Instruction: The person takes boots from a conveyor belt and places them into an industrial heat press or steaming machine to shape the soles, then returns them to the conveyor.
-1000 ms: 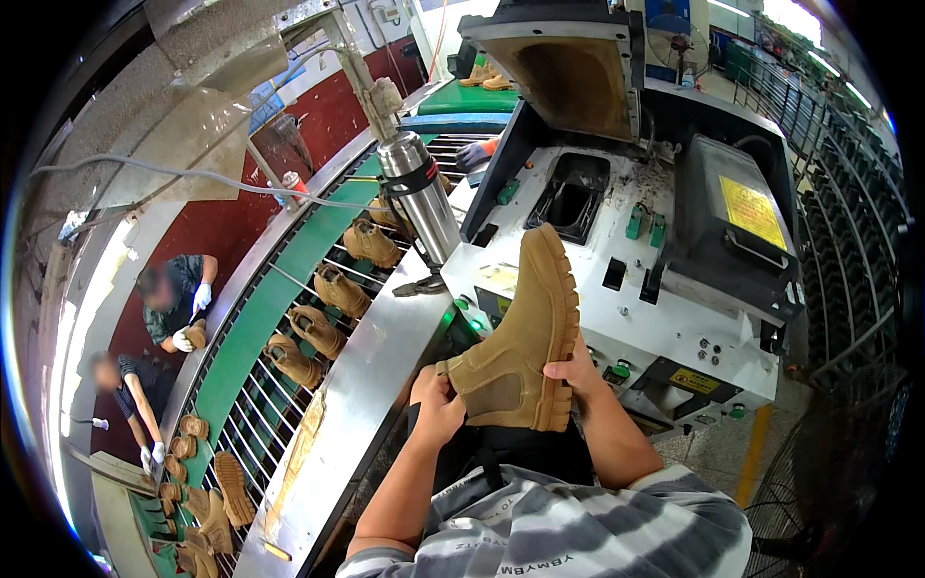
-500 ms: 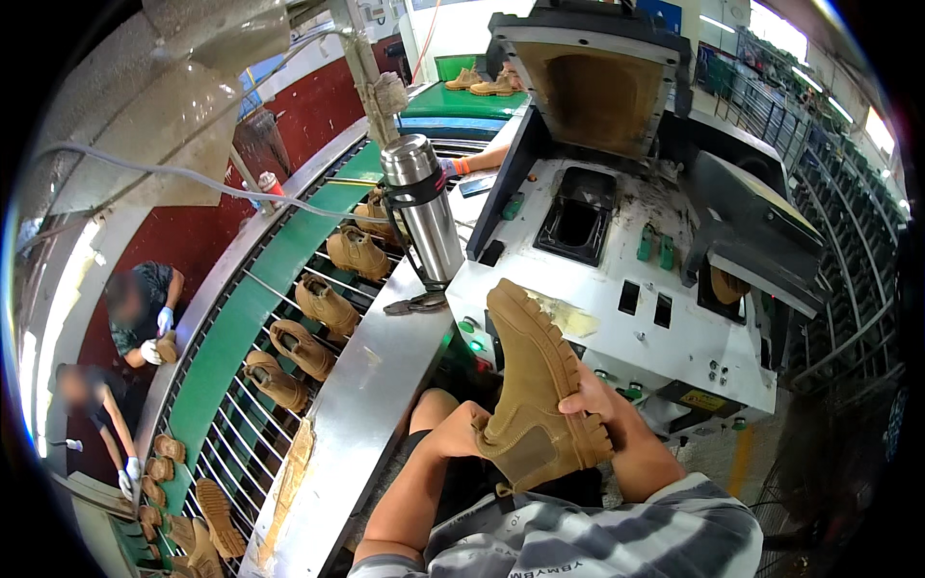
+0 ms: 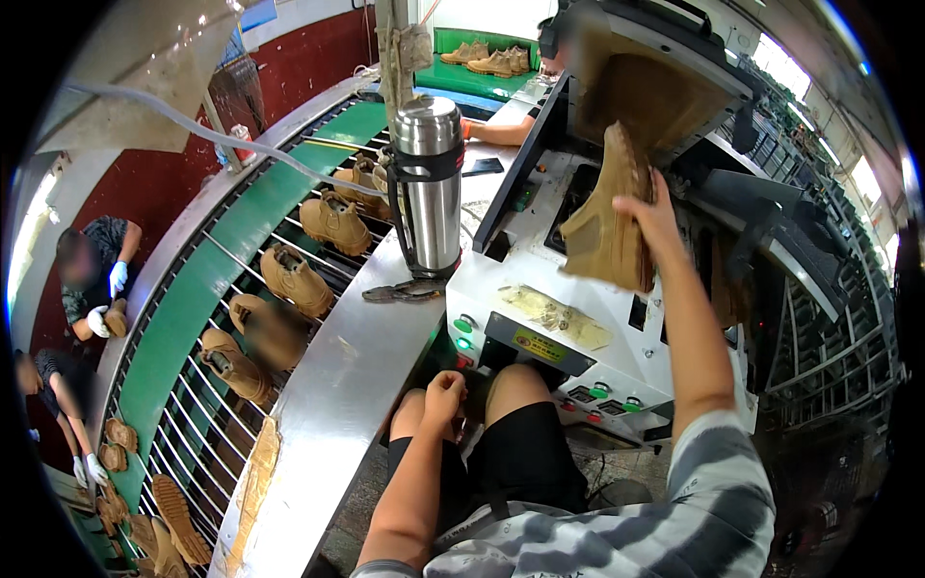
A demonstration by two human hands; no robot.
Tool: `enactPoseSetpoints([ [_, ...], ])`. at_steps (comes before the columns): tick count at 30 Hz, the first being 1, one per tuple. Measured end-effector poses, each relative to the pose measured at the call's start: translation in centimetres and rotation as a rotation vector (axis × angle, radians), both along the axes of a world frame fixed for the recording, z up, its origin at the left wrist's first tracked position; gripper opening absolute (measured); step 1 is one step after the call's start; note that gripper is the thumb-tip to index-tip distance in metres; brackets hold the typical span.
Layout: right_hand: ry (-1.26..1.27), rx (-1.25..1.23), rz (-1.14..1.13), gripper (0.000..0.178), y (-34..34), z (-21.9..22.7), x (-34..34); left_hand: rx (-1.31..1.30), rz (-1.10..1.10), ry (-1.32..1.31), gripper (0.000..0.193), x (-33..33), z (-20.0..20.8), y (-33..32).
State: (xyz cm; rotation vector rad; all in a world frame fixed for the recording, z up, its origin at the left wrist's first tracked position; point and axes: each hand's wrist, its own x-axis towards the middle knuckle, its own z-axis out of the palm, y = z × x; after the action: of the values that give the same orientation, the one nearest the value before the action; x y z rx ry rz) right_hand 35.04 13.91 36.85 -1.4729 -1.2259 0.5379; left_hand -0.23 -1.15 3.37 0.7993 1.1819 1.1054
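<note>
My right hand (image 3: 650,217) is closed round the sole side of a tan ankle boot (image 3: 602,236). The boot is tilted toe up, above the white machine (image 3: 472,299), and hides part of the recess in its top. Behind the toe is the machine's raised lid with a brown inner pad (image 3: 650,96). Low over my left thigh, beside the metal table edge, my left hand (image 3: 445,395) has its fingers curled in, with nothing visible in them.
A steel thermos (image 3: 429,202) and dark pliers (image 3: 405,291) stand and lie on the metal ledge (image 3: 337,385). Several tan boots (image 3: 294,279) rest on the rack beside a green conveyor (image 3: 217,279). Two gloved co-workers (image 3: 96,260) are at far left; another person's arm (image 3: 501,132) reaches in behind the thermos.
The boot has moved up and away from my lap to above the machine, carried by my right hand. My left hand has let go of it and dropped over my thigh.
</note>
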Motion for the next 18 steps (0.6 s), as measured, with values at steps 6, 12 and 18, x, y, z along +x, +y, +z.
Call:
enactPoseSetpoints([
  [6,-0.316,-0.461,-0.353,0.108,12.3,0.5,3.2,-0.086,-0.046,-0.041,0.010,0.0,-1.1,1.8],
  [12,-0.221,-0.707,-0.351,0.107,16.6,-5.4,4.5,-0.133,-0.062,-0.077,0.011,-0.2,-1.2,2.0],
  [18,-0.479,-0.752,-0.341,0.116,15.0,-7.2,2.8,-0.162,-0.046,-0.085,0.012,-0.2,-0.6,2.2],
])
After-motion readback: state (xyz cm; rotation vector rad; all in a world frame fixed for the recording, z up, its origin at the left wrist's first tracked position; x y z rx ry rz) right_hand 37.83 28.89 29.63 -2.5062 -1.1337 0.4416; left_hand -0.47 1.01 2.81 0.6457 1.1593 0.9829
